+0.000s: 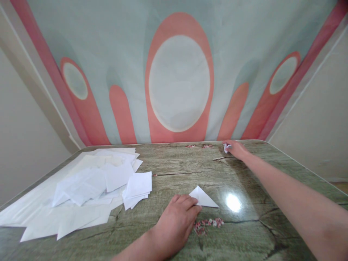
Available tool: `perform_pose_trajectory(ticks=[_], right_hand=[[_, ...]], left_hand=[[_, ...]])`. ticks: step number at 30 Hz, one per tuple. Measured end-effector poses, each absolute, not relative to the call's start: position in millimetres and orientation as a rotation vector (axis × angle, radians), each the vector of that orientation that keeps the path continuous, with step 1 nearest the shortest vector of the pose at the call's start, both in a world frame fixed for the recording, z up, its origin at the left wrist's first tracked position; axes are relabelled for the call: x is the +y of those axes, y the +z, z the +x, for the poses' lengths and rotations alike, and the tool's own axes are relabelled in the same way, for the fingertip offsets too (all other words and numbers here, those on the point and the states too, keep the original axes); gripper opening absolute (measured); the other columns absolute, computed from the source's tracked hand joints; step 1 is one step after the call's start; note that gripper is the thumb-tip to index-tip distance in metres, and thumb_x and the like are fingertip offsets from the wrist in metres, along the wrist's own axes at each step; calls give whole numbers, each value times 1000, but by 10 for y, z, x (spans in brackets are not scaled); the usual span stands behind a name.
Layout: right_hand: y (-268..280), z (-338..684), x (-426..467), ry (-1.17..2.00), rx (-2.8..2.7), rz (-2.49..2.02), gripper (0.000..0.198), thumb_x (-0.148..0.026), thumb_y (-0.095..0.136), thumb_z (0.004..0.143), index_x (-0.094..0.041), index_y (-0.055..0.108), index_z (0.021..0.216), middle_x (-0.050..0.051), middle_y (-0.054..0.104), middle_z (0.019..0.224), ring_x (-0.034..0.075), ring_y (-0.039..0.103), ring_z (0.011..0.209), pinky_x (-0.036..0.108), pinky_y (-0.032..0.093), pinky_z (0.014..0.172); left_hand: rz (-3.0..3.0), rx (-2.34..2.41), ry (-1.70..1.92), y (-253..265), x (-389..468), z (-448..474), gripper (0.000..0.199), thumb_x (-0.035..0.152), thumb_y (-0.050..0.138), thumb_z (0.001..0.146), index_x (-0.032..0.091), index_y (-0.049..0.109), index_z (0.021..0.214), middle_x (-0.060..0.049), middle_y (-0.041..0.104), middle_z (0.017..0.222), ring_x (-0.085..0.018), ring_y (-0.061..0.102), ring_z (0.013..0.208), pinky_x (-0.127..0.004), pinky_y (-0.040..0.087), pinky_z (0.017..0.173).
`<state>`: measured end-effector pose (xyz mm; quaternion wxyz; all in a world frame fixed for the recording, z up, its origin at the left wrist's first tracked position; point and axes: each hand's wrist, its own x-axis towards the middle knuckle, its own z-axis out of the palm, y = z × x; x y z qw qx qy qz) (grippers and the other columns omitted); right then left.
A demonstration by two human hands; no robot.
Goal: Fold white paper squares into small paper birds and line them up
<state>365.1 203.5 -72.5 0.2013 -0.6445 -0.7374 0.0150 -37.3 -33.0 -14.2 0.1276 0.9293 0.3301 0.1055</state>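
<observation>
My left hand (178,221) rests on the table near its front middle. Its fingers are bent together over the left corner of a white paper folded into a triangle (205,199), which lies flat with its point away from me. At the far right, my right arm is stretched out. My right hand (236,149) pinches a small folded white paper (227,148) at the table's back edge; its exact shape is too small to make out.
Large white sheets (40,203) spread over the table's left side, with smaller paper pieces (89,185) on top. A short stack of paper squares (138,186) lies at their right edge. The wood-patterned tabletop (174,159) meets a painted backdrop (179,136) behind.
</observation>
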Motion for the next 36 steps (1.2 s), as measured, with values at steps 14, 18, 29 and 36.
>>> perform_pose_trajectory(ticks=[14,18,29,36], right_hand=[[-696,3655,1993,103,-2014,-1737,40,-14,54,77,-21,60,116,4,71,102,19,64,92,29,45,83],[-697,3675,2005,137,-1998,-1726,41,-13,54,77,-21,60,116,4,72,101,19,65,90,29,45,83],[-753,3652,2065,197,-1964,-1617,45,-5,45,75,-20,63,114,5,72,99,17,66,89,27,48,81],[-773,3585,2180,211,-1915,-1549,45,-5,42,74,-18,64,112,5,73,94,16,66,84,27,50,77]], left_hand=[[2719,958,288,-118,-338,-374,34,20,43,91,25,53,123,-6,58,125,-23,50,115,-41,39,99],[2713,965,281,-114,-342,-372,34,20,42,91,25,53,123,-5,57,126,-24,50,116,-41,39,99],[2706,968,288,-150,-338,-381,34,21,43,91,27,52,123,-3,57,127,-23,48,117,-41,37,101],[2717,953,298,-136,-340,-378,33,22,41,92,26,52,123,-4,57,126,-22,49,115,-41,38,100]])
